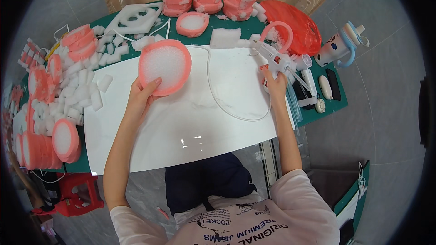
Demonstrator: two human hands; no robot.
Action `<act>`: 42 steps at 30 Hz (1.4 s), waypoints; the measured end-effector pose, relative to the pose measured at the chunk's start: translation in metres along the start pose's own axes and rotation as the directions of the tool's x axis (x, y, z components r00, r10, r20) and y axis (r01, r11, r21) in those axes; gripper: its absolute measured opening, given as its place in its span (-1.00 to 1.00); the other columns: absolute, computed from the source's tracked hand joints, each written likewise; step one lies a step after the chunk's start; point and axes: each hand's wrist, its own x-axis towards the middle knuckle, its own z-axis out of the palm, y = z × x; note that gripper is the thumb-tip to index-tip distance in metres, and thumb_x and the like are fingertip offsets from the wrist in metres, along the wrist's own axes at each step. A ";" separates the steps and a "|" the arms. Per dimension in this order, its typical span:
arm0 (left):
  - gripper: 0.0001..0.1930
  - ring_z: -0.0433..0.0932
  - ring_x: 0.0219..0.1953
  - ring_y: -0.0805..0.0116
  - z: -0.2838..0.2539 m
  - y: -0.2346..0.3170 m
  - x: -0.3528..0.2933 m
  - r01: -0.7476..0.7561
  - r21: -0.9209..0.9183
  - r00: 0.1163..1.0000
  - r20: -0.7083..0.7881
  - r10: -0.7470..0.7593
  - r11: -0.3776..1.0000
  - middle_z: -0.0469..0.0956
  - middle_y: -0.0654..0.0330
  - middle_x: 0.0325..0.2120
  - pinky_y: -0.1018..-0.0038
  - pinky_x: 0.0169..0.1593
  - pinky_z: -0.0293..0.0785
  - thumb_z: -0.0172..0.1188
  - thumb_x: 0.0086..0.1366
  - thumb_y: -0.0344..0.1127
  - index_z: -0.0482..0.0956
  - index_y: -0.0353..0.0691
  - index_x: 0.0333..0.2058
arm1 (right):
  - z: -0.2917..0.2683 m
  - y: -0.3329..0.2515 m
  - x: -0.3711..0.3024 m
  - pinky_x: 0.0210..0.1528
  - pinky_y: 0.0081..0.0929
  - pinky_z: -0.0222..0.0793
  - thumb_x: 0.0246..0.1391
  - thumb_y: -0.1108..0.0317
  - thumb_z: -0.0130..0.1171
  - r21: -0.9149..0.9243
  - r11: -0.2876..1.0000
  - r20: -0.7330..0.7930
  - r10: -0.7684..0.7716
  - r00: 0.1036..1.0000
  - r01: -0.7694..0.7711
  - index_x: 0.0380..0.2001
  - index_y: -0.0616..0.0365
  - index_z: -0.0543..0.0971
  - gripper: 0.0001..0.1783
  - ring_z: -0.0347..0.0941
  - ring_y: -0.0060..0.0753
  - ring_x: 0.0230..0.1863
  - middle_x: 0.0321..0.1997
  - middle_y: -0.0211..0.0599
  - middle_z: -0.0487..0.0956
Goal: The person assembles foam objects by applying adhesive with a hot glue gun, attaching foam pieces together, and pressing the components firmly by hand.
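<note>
White tabletop (195, 129) | left fingers (151, 87) (partly hidden) clamp disc (165, 61) | right fingers (270, 76) clamp glue gun (278, 62)

Left fingers (151, 86) partly hidden behind pink-rimmed pad (164, 66), shirt (245, 229) cut off below

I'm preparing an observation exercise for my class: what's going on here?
A person's left hand holds up a round, pink-rimmed piece with a white, foam-like centre. Their right hand grips a white glue gun, its cord looping over a glossy white sheet. The two are apart. Similar pink-rimmed pieces stand stacked at the far side, and small white foam blocks lie heaped on the left.
</note>
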 end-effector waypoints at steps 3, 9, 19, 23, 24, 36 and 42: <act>-0.60 0.47 -0.20 0.35 0.001 0.000 0.000 0.007 0.003 1.000 0.000 -0.007 1.000 0.39 0.04 -0.19 0.44 -0.15 0.46 0.06 0.12 -0.36 0.25 -0.42 -0.09 | 0.001 0.001 0.000 -0.54 -0.60 0.22 -0.12 0.20 0.12 0.049 0.999 -0.002 0.021 1.000 -0.021 -0.47 0.27 0.52 -0.70 0.32 -0.57 -0.67 -0.67 -0.36 0.45; -0.60 0.47 -0.20 0.35 0.002 0.001 -0.001 0.012 0.007 1.000 0.010 -0.012 1.000 0.39 0.05 -0.19 0.45 -0.15 0.47 0.06 0.12 -0.36 0.24 -0.41 -0.08 | 0.002 0.006 0.003 -0.54 -0.59 0.23 -0.11 0.21 0.12 0.050 0.998 0.004 0.023 1.000 -0.023 -0.47 0.28 0.52 -0.70 0.33 -0.56 -0.66 -0.67 -0.35 0.45; -0.56 0.43 -0.16 0.36 -0.001 0.001 0.000 0.020 0.058 1.000 0.008 -0.020 0.998 0.38 0.07 -0.16 0.42 -0.10 0.41 0.06 0.13 -0.29 0.22 -0.40 -0.06 | -0.001 0.007 0.000 -0.54 -0.57 0.23 -0.12 0.21 0.11 0.029 1.000 0.002 -0.002 1.000 0.002 -0.47 0.28 0.52 -0.70 0.33 -0.53 -0.67 -0.71 -0.34 0.43; -0.56 0.43 -0.17 0.36 -0.001 0.001 0.000 0.010 0.054 1.000 0.005 -0.011 0.998 0.38 0.07 -0.17 0.42 -0.11 0.42 0.06 0.13 -0.28 0.22 -0.40 -0.07 | -0.002 0.004 -0.002 -0.53 -0.57 0.24 -0.13 0.19 0.10 -0.020 0.999 0.009 0.046 0.999 -0.046 -0.46 0.27 0.53 -0.69 0.35 -0.54 -0.67 -0.73 -0.33 0.43; -0.56 0.44 -0.17 0.36 -0.001 0.001 0.000 0.013 0.055 1.000 0.008 -0.014 0.998 0.38 0.07 -0.17 0.42 -0.11 0.42 0.06 0.13 -0.29 0.23 -0.40 -0.07 | -0.002 0.002 -0.003 -0.53 -0.57 0.24 -0.12 0.18 0.10 -0.033 0.999 0.001 0.004 1.000 -0.004 -0.46 0.26 0.53 -0.68 0.35 -0.54 -0.67 -0.73 -0.33 0.43; -0.57 0.43 -0.17 0.36 0.000 0.000 0.000 0.018 0.060 1.000 0.000 -0.018 0.998 0.38 0.07 -0.18 0.42 -0.12 0.42 0.05 0.13 -0.29 0.23 -0.41 -0.08 | 0.000 0.000 0.000 -0.54 -0.55 0.25 -0.11 0.21 0.11 -0.057 0.998 -0.014 -0.019 1.000 0.018 -0.46 0.30 0.51 -0.69 0.35 -0.53 -0.68 -0.69 -0.31 0.45; -0.60 0.46 -0.20 0.35 0.000 -0.001 0.000 0.012 0.015 1.000 0.000 -0.012 1.000 0.39 0.05 -0.19 0.45 -0.16 0.47 0.06 0.13 -0.36 0.24 -0.42 -0.09 | -0.005 0.000 0.000 -0.54 -0.57 0.24 -0.11 0.21 0.10 -0.010 0.999 0.012 0.044 0.999 -0.044 -0.45 0.27 0.52 -0.71 0.35 -0.54 -0.68 -0.69 -0.31 0.45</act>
